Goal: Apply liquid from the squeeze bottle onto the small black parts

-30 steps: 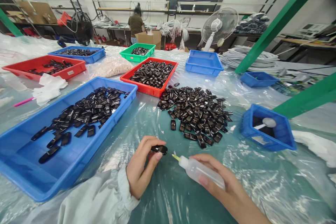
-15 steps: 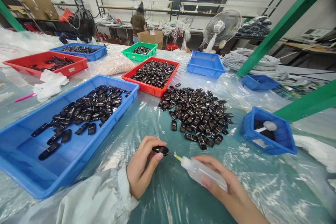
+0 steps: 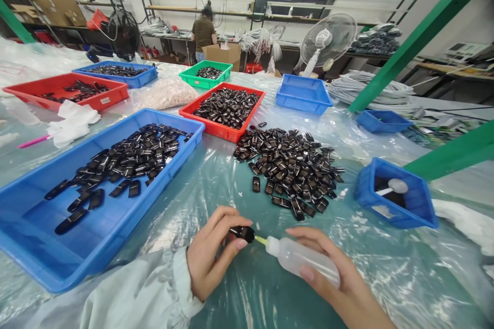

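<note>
Between thumb and fingers, my left hand (image 3: 214,252) pinches a small glossy black plastic casing (image 3: 243,234), its rounded end turned to the right. My right hand (image 3: 334,267) grips a translucent squeeze bottle (image 3: 304,259) lying nearly level. The bottle's thin yellow-green nozzle (image 3: 261,239) points left, and its tip meets the right end of the casing or sits just at it. Beyond both hands, a heap of similar black pieces (image 3: 289,164) lies loose on the plastic-covered table (image 3: 247,298).
At left stands a large blue tray (image 3: 42,247) holding black pieces. Behind it are a red tray (image 3: 231,136) and a green tray (image 3: 204,82), both with dark parts. A small blue bin (image 3: 397,216) with a white spoon (image 3: 395,186) stands right, near a green post (image 3: 455,151).
My left hand has shifted the black casing slightly right and down. The bottle in my right hand has levelled a little, and its nozzle tip is now at the casing's end.
</note>
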### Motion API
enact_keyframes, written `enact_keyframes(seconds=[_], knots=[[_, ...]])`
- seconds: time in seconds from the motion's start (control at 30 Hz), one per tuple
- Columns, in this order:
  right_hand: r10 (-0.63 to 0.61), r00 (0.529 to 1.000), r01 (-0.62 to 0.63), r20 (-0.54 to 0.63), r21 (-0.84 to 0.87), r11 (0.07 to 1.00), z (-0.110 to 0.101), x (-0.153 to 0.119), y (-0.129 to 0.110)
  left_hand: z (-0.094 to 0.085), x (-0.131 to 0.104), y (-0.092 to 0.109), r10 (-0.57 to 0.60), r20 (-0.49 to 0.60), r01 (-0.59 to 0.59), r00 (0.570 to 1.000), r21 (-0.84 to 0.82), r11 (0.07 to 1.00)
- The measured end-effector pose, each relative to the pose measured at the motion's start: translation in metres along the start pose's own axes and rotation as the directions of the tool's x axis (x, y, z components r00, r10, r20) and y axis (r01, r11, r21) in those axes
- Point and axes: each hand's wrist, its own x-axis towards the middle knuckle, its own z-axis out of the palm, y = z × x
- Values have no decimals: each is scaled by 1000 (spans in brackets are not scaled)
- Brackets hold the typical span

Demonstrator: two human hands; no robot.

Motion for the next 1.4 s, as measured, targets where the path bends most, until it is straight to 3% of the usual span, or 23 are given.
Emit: enact_keyframes(seconds=[0.1, 0.23, 0.3, 0.47, 0.77, 1.0, 1.4], knots=[[-27, 995, 31, -96, 39, 999, 0, -1, 0, 0, 0, -1, 53, -7, -53, 999, -9, 999], [-148, 988, 147, -35, -50, 988, -7, 0, 6, 0, -1, -1, 151, -30, -151, 988, 11, 989], [-139, 989, 137, -42, -48, 989, -7, -1, 5, 1, -1, -1, 176, -40, -175, 984, 26, 984], [-37, 990, 40, -137, 17, 999, 0, -2, -8, 1, -2, 1, 187, -31, -186, 982, 34, 982], [-90, 995, 91, 41, -35, 995, -13, 0, -8, 1, -3, 0, 221, -3, -221, 975, 52, 974], [-24, 999, 24, -47, 5, 1000, -8, -4, -22, 2, -3, 1, 248, 10, -248, 969, 68, 966], [-124, 987, 111, -104, -128, 986, -9, -6, -20, 3, -4, 0, 199, 48, -204, 979, 125, 971]])
